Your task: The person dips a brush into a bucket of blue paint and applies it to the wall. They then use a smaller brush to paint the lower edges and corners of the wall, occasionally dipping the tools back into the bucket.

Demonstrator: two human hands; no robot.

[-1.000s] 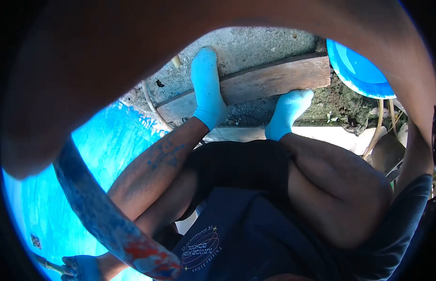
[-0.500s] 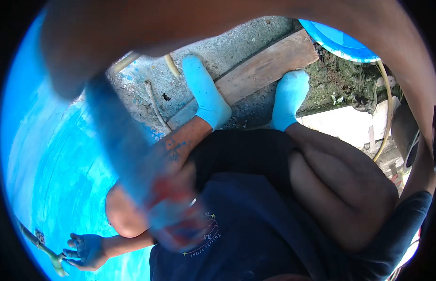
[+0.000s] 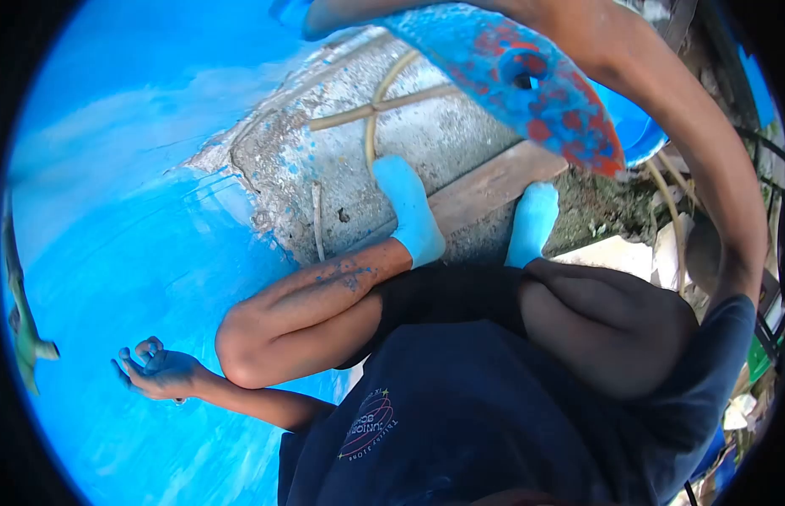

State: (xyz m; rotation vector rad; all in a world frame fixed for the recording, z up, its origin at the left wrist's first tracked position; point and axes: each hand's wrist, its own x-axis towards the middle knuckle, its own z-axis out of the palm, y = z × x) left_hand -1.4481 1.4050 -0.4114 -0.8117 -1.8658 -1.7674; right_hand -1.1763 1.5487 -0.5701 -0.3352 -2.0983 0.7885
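Up at the top edge, my right hand (image 3: 318, 17) reaches across the view and is partly cut off. It is closed on a paintbrush, whose handle (image 3: 569, 114), smeared blue and red and pierced by a hole, points back toward me; the bristle end is out of view. Low on the left, my left hand (image 3: 161, 371) hangs palm up beside my knee, fingers loosely curled and apart. Blue paint stains it, and it holds nothing. Below both hands spreads a blue painted surface (image 3: 148, 261), with paler streaks near the bare concrete (image 3: 283, 152).
A wooden board (image 3: 485, 190) lies by my light blue socks. Thin hoses or sticks (image 3: 384, 108) cross on the concrete. Partly behind the handle stands a blue tub (image 3: 633, 126). A green-tipped stem (image 3: 26, 337) stands at far left; rubble (image 3: 612, 253) lies at right.
My right hand and the paintbrush have swung up and away from my chest, the handle now at upper right. The view has shifted, showing more concrete. My left hand stays empty.
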